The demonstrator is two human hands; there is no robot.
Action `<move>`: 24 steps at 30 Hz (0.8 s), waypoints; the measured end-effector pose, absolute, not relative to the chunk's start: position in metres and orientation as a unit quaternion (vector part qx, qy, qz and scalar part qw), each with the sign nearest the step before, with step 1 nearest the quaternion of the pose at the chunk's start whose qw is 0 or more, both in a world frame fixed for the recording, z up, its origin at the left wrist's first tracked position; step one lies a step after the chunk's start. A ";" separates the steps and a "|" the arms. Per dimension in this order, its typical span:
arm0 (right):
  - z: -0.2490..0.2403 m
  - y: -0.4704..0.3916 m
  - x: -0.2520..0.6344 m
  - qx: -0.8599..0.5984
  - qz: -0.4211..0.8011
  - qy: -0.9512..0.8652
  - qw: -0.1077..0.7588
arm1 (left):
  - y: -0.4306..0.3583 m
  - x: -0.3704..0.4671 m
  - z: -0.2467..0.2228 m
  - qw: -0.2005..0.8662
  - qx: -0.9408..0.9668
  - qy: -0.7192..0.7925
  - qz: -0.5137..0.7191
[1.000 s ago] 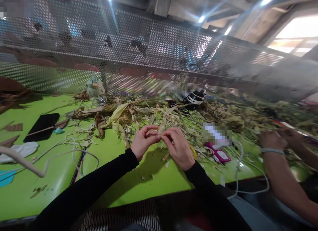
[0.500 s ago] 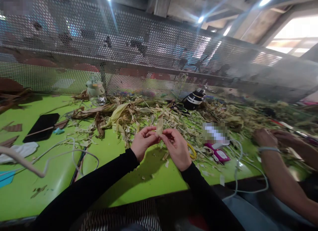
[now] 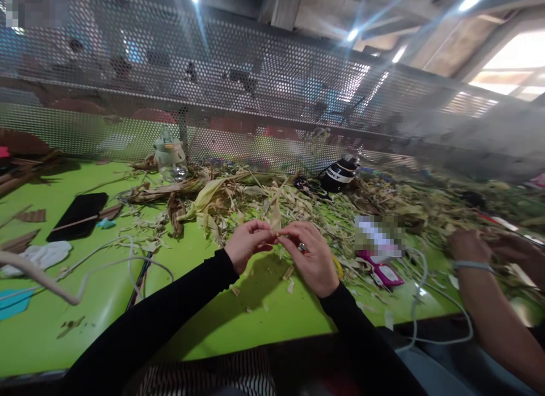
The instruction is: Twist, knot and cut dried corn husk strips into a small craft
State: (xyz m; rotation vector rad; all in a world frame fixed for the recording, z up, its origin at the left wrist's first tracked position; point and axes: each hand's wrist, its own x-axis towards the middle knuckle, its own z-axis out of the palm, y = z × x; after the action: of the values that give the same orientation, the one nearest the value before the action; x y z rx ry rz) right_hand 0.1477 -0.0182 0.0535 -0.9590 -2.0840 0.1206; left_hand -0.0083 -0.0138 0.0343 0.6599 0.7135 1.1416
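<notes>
A small pale piece of corn husk [image 3: 275, 217] stands up between my fingertips, above the green table [image 3: 230, 322]. My left hand [image 3: 251, 244] pinches its lower end from the left. From the right, my right hand [image 3: 310, 254] pinches the same end, its fingertips touching those of the left; something small and shiny shows at its fingers. Behind both hands lies a heap of dry husk scraps [image 3: 238, 194], with a larger yellow-green husk [image 3: 206, 197] on its left part.
A clear bottle [image 3: 171, 160] and a black bottle [image 3: 339, 173] stand by the perforated screen [image 3: 255, 84]. At left lie a phone [image 3: 79, 216] and cables. A magenta object [image 3: 385, 274] lies at right, near another person's hands [image 3: 470, 248].
The view has shifted slightly, so most things sit further right. My right hand has turned a little, and the fingertips of both hands are closer together at the husk's lower end.
</notes>
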 end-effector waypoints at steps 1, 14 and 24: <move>0.056 -0.018 0.149 -0.380 0.040 -0.834 0.399 | -0.013 -0.008 0.033 0.735 0.298 0.324 0.516; 0.064 -0.018 0.156 -0.395 0.010 -0.888 0.237 | -0.019 -0.002 0.026 0.708 0.320 0.349 0.523; 0.058 -0.023 0.158 -0.383 0.042 -0.875 0.292 | -0.019 0.001 0.024 0.721 0.325 0.355 0.498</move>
State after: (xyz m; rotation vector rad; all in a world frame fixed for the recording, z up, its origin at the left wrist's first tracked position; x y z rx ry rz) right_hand 0.1577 -0.0232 0.0583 -1.0212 -2.3336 0.1122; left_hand 0.0006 -0.0188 0.0235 0.7190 0.7833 1.1011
